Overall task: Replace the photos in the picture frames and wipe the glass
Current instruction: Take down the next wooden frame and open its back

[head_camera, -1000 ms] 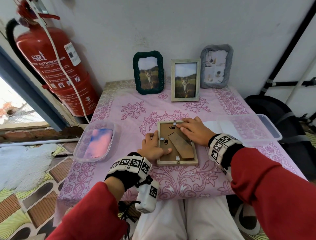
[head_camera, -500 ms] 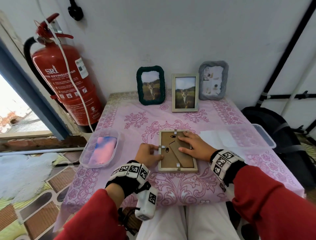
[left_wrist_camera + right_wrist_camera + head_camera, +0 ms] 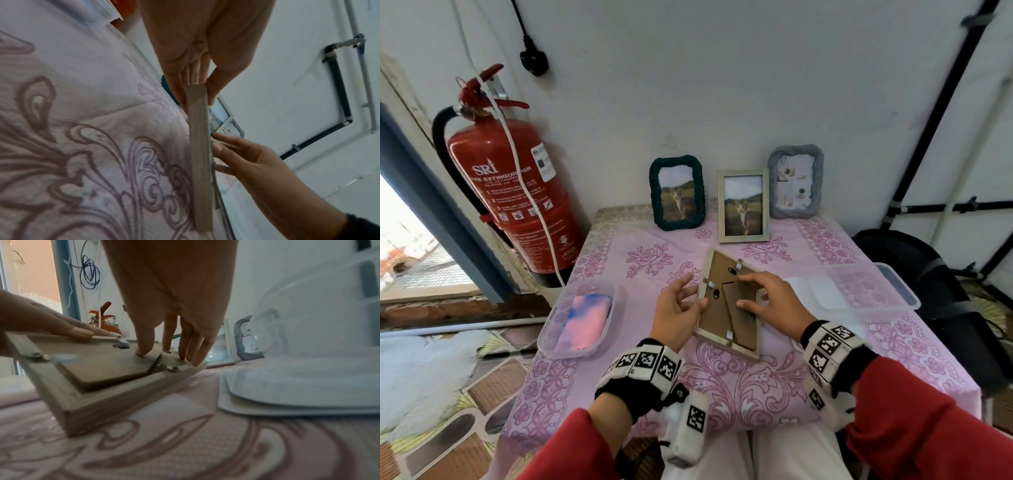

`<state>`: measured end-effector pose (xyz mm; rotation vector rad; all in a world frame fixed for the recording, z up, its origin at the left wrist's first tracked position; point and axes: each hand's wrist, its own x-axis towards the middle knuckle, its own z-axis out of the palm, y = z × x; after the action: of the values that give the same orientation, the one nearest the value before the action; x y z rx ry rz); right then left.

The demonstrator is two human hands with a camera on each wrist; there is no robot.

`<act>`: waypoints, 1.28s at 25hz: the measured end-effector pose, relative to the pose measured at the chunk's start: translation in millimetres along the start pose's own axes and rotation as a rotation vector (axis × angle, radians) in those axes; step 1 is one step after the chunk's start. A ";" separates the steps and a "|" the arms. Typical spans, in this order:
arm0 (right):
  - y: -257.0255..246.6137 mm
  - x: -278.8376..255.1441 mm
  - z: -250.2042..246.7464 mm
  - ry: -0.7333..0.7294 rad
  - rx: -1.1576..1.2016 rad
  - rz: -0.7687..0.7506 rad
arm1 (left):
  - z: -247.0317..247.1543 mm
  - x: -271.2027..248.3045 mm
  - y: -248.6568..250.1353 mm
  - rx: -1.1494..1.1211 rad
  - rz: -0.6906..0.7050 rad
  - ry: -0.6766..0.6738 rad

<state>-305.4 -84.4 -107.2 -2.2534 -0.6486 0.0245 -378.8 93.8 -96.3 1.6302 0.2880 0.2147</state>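
A light wooden picture frame [image 3: 714,325] is face down, its brown backing board and folded stand towards me. It is tilted and turned askew, its left side raised off the pink tablecloth [image 3: 750,387]. My left hand [image 3: 681,301] pinches its left edge [image 3: 200,162], thumb on the back and fingers beneath. My right hand [image 3: 767,298] rests straight fingers and thumb on the backing [image 3: 98,369], near the metal tabs. The glass side is hidden.
Three frames stand at the wall: dark green [image 3: 677,192], light wood [image 3: 743,205], grey [image 3: 795,181]. A clear tub with a pink-blue cloth [image 3: 578,318] sits left, a clear tub over white sheets [image 3: 859,291] right. A fire extinguisher [image 3: 517,202] stands far left.
The frame lay flat and square on the table; now my left hand has taken its left edge, lifted it and turned it askew. My right hand stays on the backing.
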 end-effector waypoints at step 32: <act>-64.0 22.3 -57.8 0.343 0.776 0.054 | 18.5 -0.2 22.4 0.254 0.623 0.016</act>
<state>-302.0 -77.1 -18.5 -1.4740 -0.3110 -0.0714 -372.0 74.7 -75.5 1.9359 -0.2006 0.6848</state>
